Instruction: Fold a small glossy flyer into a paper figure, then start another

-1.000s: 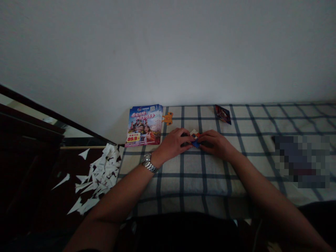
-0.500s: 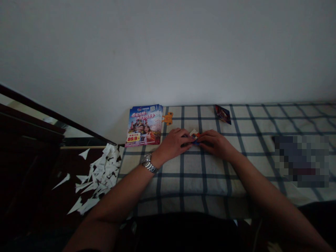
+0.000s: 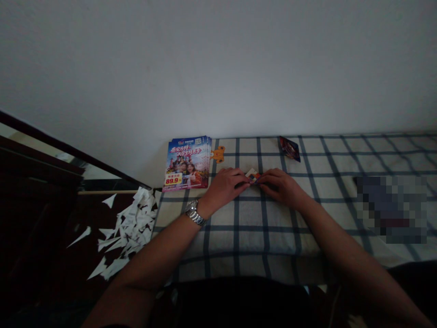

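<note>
Presently we are recording both hands meeting over a small folded paper piece [image 3: 253, 175], which is lying on the checked cloth [image 3: 273, 218] toward its far side, between the 2 sets of fingertips. The left hand [image 3: 226, 184] is gripping its left edge and the right hand [image 3: 282, 186] is pinching its right edge. The fingers of both are drawn narrowly together and are pressing it down against the cloth. We are judging the piece to be very light, thin and pliable, probably glossy print and so a little slippery, and we are expecting it to crease readily and tear if pulled. We are advising a hold at the outer edges or corners, fingertips only, since the soft cloth beneath is offering little backing. The piece is showing a white facet at its top with red and blue printed patches below; finer detail is proving too small to read. 1 stack of flyers [image 3: 187, 161] is lying just left of the left hand, a dark card [image 3: 290, 148] is resting beyond the right hand, and white paper scraps [image 3: 129, 228] are lying off the cloth's left edge
</note>
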A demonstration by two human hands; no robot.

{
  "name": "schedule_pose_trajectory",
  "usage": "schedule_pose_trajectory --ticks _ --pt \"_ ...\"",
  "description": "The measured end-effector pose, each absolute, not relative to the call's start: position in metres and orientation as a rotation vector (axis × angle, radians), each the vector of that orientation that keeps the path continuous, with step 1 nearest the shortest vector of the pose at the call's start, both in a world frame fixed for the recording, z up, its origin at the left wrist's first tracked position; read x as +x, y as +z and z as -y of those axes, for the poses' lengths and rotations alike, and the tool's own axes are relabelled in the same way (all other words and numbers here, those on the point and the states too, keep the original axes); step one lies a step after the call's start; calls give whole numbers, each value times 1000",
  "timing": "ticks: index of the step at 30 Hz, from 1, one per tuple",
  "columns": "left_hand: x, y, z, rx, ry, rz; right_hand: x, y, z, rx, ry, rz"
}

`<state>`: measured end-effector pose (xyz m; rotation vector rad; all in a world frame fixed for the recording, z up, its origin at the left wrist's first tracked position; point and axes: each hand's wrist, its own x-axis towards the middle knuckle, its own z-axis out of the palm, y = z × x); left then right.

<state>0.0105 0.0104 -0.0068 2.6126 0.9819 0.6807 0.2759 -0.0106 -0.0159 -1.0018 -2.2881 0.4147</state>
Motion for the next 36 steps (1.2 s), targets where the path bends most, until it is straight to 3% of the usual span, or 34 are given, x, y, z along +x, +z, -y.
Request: schedule_pose_trajectory --ticks 22,36 --pt "16 -9 -7 2495 692 -1162 270 -18 12 -1239 504 2129" --pt "20 -7 -7 2431 703 -1203 267 -21 9 -1161 434 2174"
